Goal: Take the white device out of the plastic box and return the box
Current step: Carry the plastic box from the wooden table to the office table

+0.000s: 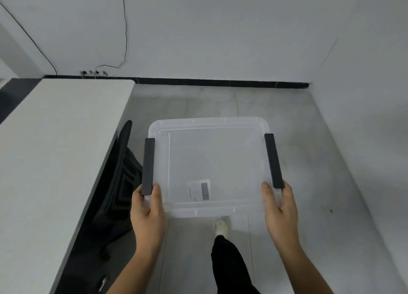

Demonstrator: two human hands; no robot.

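Observation:
A clear plastic box (209, 152) with a lid and two black side latches is held in the air above the floor, at the centre of the view. My left hand (146, 207) grips its near left corner, just below the left latch (148, 165). My right hand (279, 207) grips the near right corner below the right latch (273, 161). A small white label with a dark patch (199, 190) shows through the lid. No white device is visible anywhere.
A white table (55, 150) runs along the left. A black office chair (119, 183) stands between it and the box. Grey tiled floor (309, 161) spreads ahead to a white wall with a black skirting. My leg and shoe (220, 227) show below the box.

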